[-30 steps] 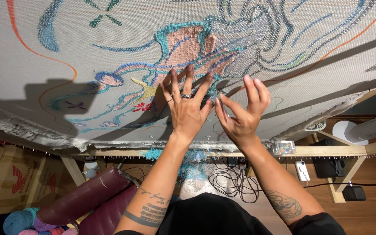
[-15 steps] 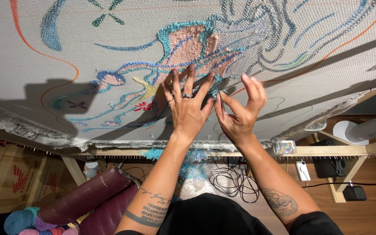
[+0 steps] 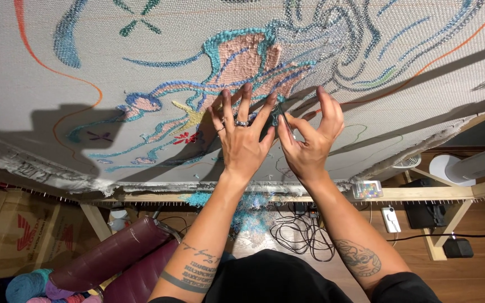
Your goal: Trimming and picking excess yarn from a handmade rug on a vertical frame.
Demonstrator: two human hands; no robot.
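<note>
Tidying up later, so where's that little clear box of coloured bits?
In the head view, the clear box sits on the wooden frame rail, right of the right hand.

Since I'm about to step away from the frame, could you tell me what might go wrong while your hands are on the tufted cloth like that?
The left hand lies flat on the tufted cloth, its ring on the yarn; it might snag a loop. The right hand pinches a thin strand at the pink and teal patch; a hard pull could draw out neighbouring tufts. The black cables coiled on the floor below could catch a foot.
</note>
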